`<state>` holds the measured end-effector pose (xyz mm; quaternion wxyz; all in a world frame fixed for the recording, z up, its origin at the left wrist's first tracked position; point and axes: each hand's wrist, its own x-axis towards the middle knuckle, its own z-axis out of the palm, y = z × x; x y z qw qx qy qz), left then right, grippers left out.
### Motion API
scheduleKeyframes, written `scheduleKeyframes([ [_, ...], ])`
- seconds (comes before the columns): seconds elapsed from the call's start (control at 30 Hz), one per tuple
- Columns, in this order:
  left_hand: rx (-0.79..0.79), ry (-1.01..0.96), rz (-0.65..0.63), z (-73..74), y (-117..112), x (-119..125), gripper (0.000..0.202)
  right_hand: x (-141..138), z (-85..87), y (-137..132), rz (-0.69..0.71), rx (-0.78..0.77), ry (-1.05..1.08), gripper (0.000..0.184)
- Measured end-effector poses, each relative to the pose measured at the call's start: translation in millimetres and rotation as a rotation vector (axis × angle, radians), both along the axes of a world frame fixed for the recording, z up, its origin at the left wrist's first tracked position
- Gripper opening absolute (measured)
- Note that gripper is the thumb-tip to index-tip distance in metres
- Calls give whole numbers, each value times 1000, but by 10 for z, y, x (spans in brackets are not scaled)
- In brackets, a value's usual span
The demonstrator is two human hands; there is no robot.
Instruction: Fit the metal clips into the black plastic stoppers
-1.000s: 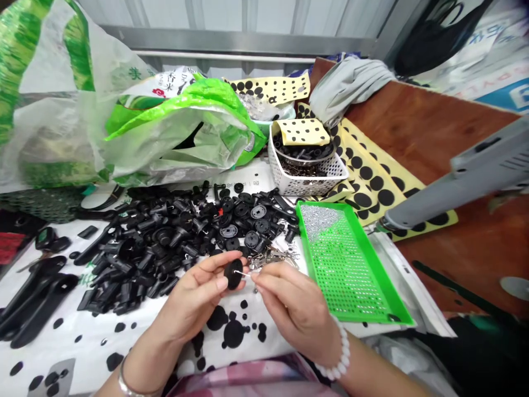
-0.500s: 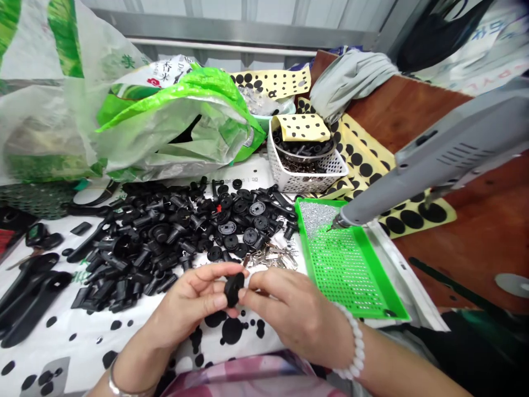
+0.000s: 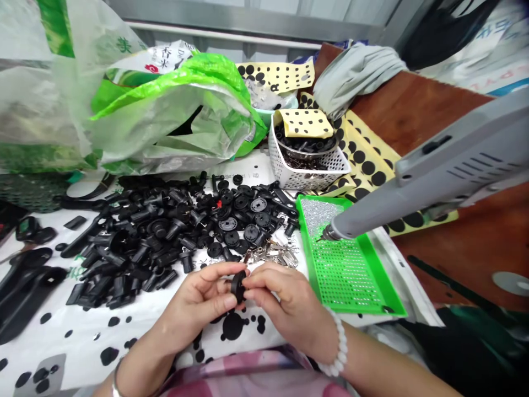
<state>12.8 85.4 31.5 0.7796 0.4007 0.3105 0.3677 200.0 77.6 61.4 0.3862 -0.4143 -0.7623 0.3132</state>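
Between my two hands is a small round black plastic part, held on edge over the front of the table. My left hand grips it with the thumb in front and the fingers behind. The fingertips of my right hand pinch at its right side; whether they also hold a smaller piece is hidden. Just beyond my hands lies a small heap of shiny metal clips. Behind and to the left spreads a large pile of black plastic parts, some tubular, some disc-shaped.
On the right a green perforated tray holds tiny silver pieces, with a grey electric screwdriver hanging above it. A white basket stands behind. Plastic bags fill the back left. Black handles lie at far left.
My hands have drawn closer together, and the black part is turned more edge-on. The right hand has shifted left. The view has moved slightly; the screwdriver appears lower and further left.
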Motion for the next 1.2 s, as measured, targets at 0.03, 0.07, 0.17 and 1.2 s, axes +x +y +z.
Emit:
scheduleKeyframes([
  [0.03, 1, 10, 8, 4, -4, 5, 40, -10, -15, -4, 0, 5, -6, 9],
  [0.07, 1, 20, 19, 7, -7, 12, 39, -18, -30, -7, -3, 7, -15, 9],
  [0.17, 10, 31, 52, 13, -13, 42, 36, -36, -74, -3, -23, -10, -49, 8],
  [1.2, 863, 782, 147, 5, -3, -103, 27, -76, -40, 86, 37, 79, -58, 32],
])
